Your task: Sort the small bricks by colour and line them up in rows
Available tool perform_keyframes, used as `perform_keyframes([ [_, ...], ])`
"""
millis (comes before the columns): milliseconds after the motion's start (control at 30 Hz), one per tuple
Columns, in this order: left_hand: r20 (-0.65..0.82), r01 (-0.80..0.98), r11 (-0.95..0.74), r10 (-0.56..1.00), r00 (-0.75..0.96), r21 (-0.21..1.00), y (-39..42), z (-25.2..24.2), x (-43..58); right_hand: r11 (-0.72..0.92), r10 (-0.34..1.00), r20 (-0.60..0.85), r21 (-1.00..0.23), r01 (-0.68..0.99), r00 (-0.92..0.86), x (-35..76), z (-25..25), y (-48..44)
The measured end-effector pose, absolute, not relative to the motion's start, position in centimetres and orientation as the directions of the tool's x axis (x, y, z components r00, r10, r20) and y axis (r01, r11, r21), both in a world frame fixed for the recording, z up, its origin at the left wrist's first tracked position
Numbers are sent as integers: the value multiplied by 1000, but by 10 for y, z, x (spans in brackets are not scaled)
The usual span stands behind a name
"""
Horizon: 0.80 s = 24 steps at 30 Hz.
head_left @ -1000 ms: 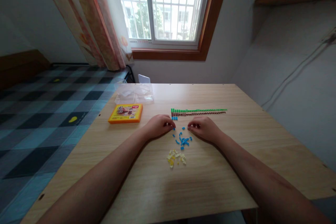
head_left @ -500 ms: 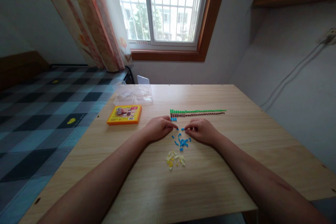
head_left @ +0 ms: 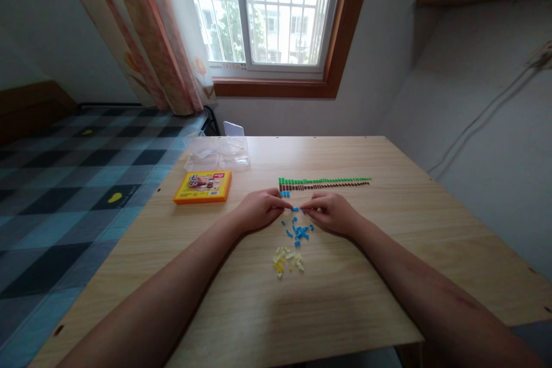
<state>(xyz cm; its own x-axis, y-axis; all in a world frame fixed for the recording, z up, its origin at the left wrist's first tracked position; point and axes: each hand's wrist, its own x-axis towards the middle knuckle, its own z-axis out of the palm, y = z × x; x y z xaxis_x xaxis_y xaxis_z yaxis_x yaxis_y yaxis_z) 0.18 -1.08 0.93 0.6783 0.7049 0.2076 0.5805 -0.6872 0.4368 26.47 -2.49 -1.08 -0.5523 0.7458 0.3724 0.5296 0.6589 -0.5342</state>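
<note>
My left hand [head_left: 261, 209] lies over the table with its index finger stretched to a small blue building brick [head_left: 295, 209] and its other fingers curled in. Facing it from the other side, my right hand [head_left: 330, 211] has its fingers drawn together at the tips, touching another tiny blue piece. Nearer to me is a loose pile of blue bricks [head_left: 301, 233]. A short row of blue bricks [head_left: 285, 194] stands beyond my left fingertips, below a long brown row [head_left: 321, 187] and a long green row [head_left: 323, 180].
Pale yellow and yellow bricks [head_left: 281, 261] lie scattered nearest me. To the left is a yellow-orange box [head_left: 202, 187], with a clear plastic case [head_left: 218, 155] behind it. The wooden table [head_left: 431, 241] borders a checked bed [head_left: 107, 172] and a window wall.
My right fingertips have come slightly left, towards my left index finger. The blue bricks between the hands are now closer together. The view has tilted down a little.
</note>
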Motion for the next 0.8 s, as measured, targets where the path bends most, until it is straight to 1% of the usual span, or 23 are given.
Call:
perform_keyframes([
  [167, 208, 504, -663, 696, 688, 553, -15, 10, 7, 667, 706, 321, -603, 438, -632, 270, -1, -32],
  [333, 176, 426, -666, 640, 748, 612, -19, 12, 12, 689, 633, 254, -616, 382, -731, 270, 5, -40],
  [500, 105, 396, -669, 578, 809, 629, -18, 16, 10, 711, 590, 231, -603, 362, -773, 267, 8, -43],
  [667, 58, 395, -681, 539, 840, 617, -20, 19, 11, 715, 622, 232, -557, 422, -748, 267, 7, -44],
  [800, 58, 419, -694, 551, 832, 586, -22, 19, 12, 709, 647, 247, -543, 450, -721, 268, 5, -43],
])
